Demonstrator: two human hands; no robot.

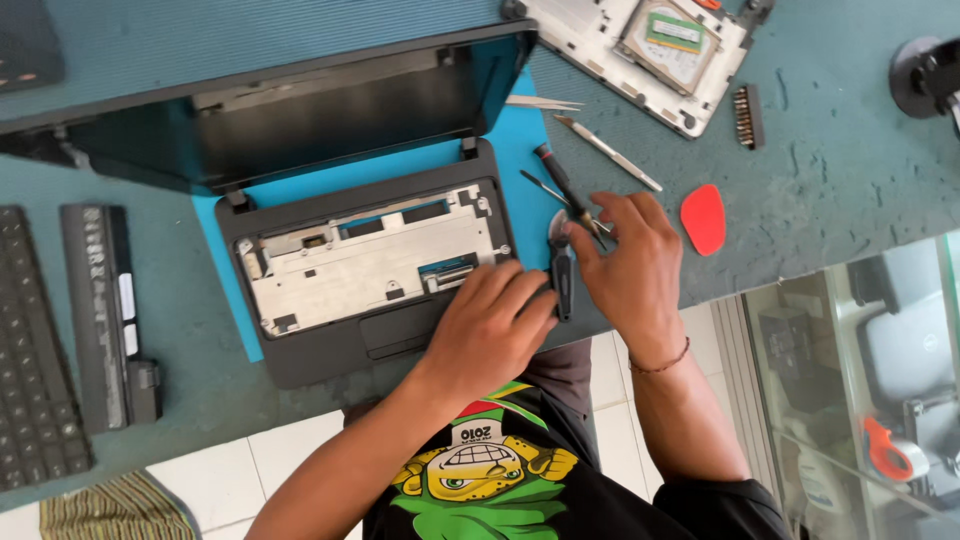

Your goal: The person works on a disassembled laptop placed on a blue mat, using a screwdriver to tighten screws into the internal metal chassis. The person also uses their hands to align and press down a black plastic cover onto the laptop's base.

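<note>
A small black laptop (330, 345) lies open on a blue mat (225, 235). Its keyboard is out, and a bare metal plate (370, 265) shows. My left hand (490, 325) rests palm down on the laptop's front right corner, fingers bent and holding nothing, with the fingertips beside a short black tool (563, 285). My right hand (625, 260) is just right of the laptop. Its thumb and fingers pinch the shaft end of a black-handled screwdriver (556, 175). A round metal disc (556, 226) lies under the thumb.
A loose keyboard (30, 350) and a battery pack (100, 310) lie at the left. At the back right are tweezers (540, 102), a metal pry tool (610, 152), a red pick (703, 218), a bit holder (746, 116) and another opened laptop base (640, 50). A glass cabinet (860, 390) stands at the right.
</note>
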